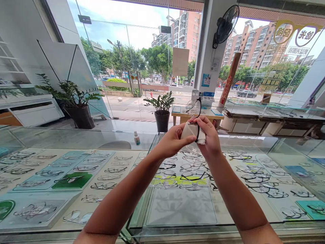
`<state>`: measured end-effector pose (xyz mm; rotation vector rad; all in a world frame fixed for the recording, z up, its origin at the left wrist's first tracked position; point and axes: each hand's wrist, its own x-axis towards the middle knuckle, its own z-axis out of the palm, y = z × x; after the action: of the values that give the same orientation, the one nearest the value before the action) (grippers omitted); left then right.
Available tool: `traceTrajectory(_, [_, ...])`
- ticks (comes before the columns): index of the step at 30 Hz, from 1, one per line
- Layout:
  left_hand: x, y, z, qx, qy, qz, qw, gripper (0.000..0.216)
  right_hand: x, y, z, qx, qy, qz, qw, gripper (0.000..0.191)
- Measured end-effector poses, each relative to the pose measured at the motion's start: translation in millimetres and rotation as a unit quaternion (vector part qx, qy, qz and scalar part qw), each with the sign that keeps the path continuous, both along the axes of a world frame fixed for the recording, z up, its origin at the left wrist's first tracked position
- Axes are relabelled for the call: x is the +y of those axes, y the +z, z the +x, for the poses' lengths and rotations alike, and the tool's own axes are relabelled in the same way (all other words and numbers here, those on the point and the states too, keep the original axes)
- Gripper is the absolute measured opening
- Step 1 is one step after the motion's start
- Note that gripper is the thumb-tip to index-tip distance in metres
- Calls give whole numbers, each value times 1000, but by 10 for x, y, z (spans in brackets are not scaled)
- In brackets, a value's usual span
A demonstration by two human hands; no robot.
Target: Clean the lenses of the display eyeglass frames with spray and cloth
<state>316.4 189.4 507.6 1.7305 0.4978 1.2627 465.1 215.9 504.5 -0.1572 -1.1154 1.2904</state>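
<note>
Both of my hands are raised over the glass display counter, close together around a pair of dark-rimmed eyeglasses point(194, 107). One lens stands up above my fingers, and the lower part of the frame is covered by a pale cleaning cloth point(187, 131) with a zigzag edge. My left hand point(174, 139) pinches the cloth over the glasses, its thumb lying across the front. On the other side, my right hand point(210, 135) grips the frame, with a corner of the cloth against its palm. The covered lens cannot be seen.
Beneath my arms, a glass display case point(181, 206) holds rows of eyeglasses. A small spray bottle point(137, 138) stands on the counter top to the left. Beyond are potted plants point(162, 118), a wooden table point(177, 114) and a wall fan point(225, 25).
</note>
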Motion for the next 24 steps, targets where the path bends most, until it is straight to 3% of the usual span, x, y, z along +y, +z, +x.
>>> traceTrajectory(11, [-74,-59,211,-86,153,-7,984,48,-118,-69,-173,34,-68,44,996,12])
traceTrajectory(18, [-87,-86,268,-142,171,1,975,60,-293,-31,-202,28,-68,41,996,12])
traceTrajectory(24, [-50,-100,244,-94,176,22,980,65,-292,15,-132,13,-102,5,995,13])
